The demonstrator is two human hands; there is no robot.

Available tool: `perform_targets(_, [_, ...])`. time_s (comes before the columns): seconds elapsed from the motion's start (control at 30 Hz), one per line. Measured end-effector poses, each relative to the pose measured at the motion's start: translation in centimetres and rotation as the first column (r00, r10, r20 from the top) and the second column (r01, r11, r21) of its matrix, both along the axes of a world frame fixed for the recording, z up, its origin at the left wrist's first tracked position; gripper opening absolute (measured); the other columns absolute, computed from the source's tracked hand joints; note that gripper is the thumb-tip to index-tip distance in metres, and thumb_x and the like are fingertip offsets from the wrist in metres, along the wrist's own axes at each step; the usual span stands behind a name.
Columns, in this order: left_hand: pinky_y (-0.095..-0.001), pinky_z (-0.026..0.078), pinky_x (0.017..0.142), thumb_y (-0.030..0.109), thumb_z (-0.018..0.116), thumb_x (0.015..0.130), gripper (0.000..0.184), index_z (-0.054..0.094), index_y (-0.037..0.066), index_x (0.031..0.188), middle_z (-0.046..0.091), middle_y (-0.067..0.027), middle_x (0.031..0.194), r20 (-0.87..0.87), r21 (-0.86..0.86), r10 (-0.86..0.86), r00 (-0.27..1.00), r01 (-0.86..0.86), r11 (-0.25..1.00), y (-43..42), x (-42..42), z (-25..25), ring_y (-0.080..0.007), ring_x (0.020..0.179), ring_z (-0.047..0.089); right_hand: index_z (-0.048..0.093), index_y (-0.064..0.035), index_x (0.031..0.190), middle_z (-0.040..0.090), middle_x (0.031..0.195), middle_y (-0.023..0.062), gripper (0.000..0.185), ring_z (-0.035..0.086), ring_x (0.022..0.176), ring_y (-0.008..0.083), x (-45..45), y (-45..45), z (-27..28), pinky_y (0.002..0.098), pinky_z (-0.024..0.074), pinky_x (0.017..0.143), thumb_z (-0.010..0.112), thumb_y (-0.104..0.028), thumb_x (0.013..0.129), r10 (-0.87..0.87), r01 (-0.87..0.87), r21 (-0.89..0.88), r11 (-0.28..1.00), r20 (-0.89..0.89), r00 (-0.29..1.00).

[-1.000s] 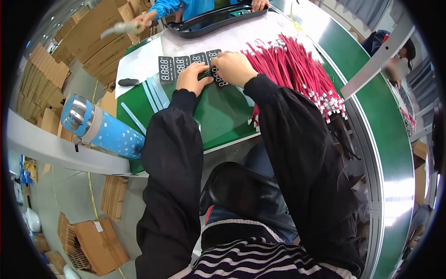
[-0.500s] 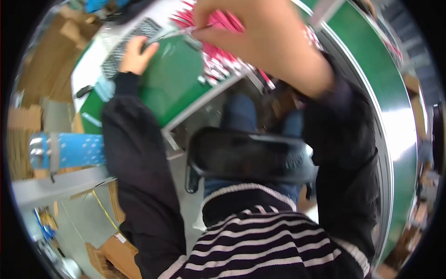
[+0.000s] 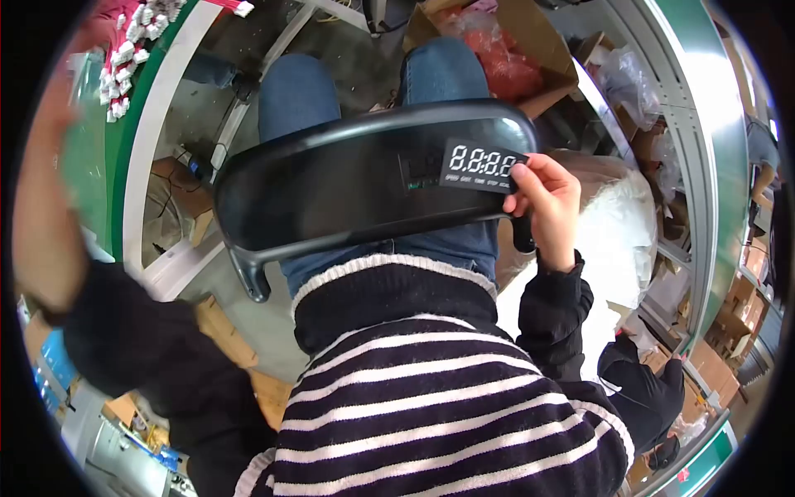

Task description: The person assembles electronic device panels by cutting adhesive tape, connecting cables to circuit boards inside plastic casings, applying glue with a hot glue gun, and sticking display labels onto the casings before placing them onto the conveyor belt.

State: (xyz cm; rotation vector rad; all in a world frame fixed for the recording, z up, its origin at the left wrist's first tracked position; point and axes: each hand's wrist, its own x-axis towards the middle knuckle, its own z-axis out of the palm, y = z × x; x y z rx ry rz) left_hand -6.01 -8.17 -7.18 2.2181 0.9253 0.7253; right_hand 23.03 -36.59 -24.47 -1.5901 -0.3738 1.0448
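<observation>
My right hand [image 3: 548, 199] pinches a small dark display label [image 3: 484, 166] between thumb and fingers. White segment digits and a row of tiny lettering show on it. The label is held over the right part of a glossy black plastic housing [image 3: 331, 178], which lies across my thighs. Beside the label, a faint rectangular window [image 3: 421, 171] with small greenish marks shows in the housing. At the far left my left hand [image 3: 51, 190] is raised near the green work table, smeared by motion, so its fingers cannot be made out.
Pink cables with white connectors [image 3: 124, 66] hang at the table's edge [image 3: 157, 108], upper left. An open carton [image 3: 551, 70] with red plastic bags stands beyond my knees. A white plastic sack [image 3: 617, 240] is at right, beside a metal-framed bench [image 3: 704, 124]. Another person [image 3: 642, 381] is lower right.
The view has swung to the right and down over the housing. My right hand has come from the pink cables to the housing with the label. My left hand has left the dark patterned sheet.
</observation>
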Motion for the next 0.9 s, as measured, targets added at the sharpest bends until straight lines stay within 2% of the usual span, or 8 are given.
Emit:
perform_targets(0.03, [-0.0284,0.049,0.088,0.013,0.053,0.101,0.022,0.067,-0.002,0.11,0.066,-0.01,0.118,-0.06,0.113,-0.098,0.993,0.105,0.988,-2.7,2.1,-2.4,-0.0154,0.109,0.061,0.067,0.005,0.102,0.067,0.077,0.0017,0.015,0.062,0.057,0.0078,-0.9,0.1,-0.5,0.0188,0.0425,0.05,0.069,-0.005,0.092,0.012,-0.012,0.003,1.0,-0.041,0.999])
perform_targets(0.07, [-0.0291,0.049,0.087,0.011,0.056,0.099,0.02,0.067,-0.001,0.11,0.068,-0.0095,0.115,-0.021,0.012,-0.215,0.976,0.216,0.976,-4.6,4.1,-6.3,-0.0158,0.106,0.062,0.067,0.005,0.102,0.067,0.077,0.0017,0.015,0.062,0.057,0.0078,-1.3,0.4,-1.0,0.0188,0.0425,0.05,0.069,-0.005,0.092,0.01,-0.01,0.0,1.0,-0.059,0.998])
perform_targets(0.1, [-0.0311,0.05,0.088,0.011,0.057,0.098,0.019,0.067,0.0,0.11,0.069,-0.012,0.113,-0.198,0.006,-0.146,0.969,0.15,0.989,-6.6,6.1,-8.0,-0.0219,0.105,0.065,0.067,0.0049,0.102,0.066,0.078,0.0018,0.014,0.06,0.056,0.0072,-1.5,1.0,-1.3,0.0188,0.0424,0.05,0.069,-0.005,0.092,0.04,-0.04,-0.011,0.999,-0.023,0.999])
perform_targets(0.17, [-0.0397,0.05,0.087,0.014,0.062,0.095,0.019,0.067,0.002,0.109,0.069,-0.0136,0.107,-0.119,0.15,-0.225,0.967,0.241,0.959,-7.5,6.8,-16.0,-0.032,0.1,0.065,0.067,0.0046,0.103,0.065,0.079,0.002,0.013,0.057,0.056,0.0059,-1.9,1.9,-1.7,0.019,0.0421,0.051,0.068,-0.004,0.093,0.106,-0.104,-0.041,0.994,0.058,0.993])
perform_targets(0.23, [-0.0412,0.048,0.09,0.016,0.06,0.096,0.021,0.066,0.006,0.113,0.069,-0.0114,0.109,-0.094,0.127,-0.139,0.986,0.151,0.98,-8.4,7.2,-20.6,-0.0305,0.104,0.064,0.067,0.0045,0.101,0.066,0.078,0.0019,0.012,0.057,0.056,0.0056,-1.4,2.2,-2.2,0.019,0.0417,0.051,0.068,-0.004,0.093,0.109,-0.106,-0.049,0.993,0.072,0.991])
perform_targets(0.37, [-0.0373,0.046,0.092,0.017,0.054,0.1,0.024,0.065,0.004,0.117,0.068,-0.0124,0.115,-0.182,0.071,-0.104,0.978,0.119,0.99,-8.7,6.4,-22.8,-0.0299,0.105,0.064,0.068,0.0043,0.099,0.066,0.076,0.0018,0.01,0.056,0.055,0.005,-1.4,2.2,-2.4,0.0192,0.0412,0.05,0.069,-0.003,0.091,0.136,-0.128,-0.067,0.99,0.142,0.98])
perform_targets(0.5, [-0.0393,0.046,0.088,0.017,0.058,0.097,0.018,0.064,0.008,0.11,0.069,-0.008,0.108,-0.152,0.104,-0.09,0.984,0.107,0.989,-8.6,6.9,-23.3,-0.0273,0.102,0.065,0.068,0.0045,0.099,0.067,0.076,0.0018,0.01,0.057,0.055,0.0052,-1.5,2.3,-2.7,0.0193,0.0417,0.05,0.068,-0.002,0.092,0.163,-0.153,-0.072,0.986,0.164,0.973])
perform_targets(0.9, [-0.0397,0.046,0.088,0.018,0.058,0.096,0.019,0.063,0.008,0.111,0.069,-0.0075,0.109,-0.15,0.136,-0.086,0.985,0.107,0.985,-8.5,6.5,-23.9,-0.0271,0.103,0.064,0.068,0.0047,0.096,0.067,0.074,0.0021,0.009,0.057,0.055,0.0052,-2.0,2.5,-3.2,0.0196,0.0421,0.05,0.069,-0.003,0.091,0.131,-0.124,-0.044,0.991,0.221,0.966])
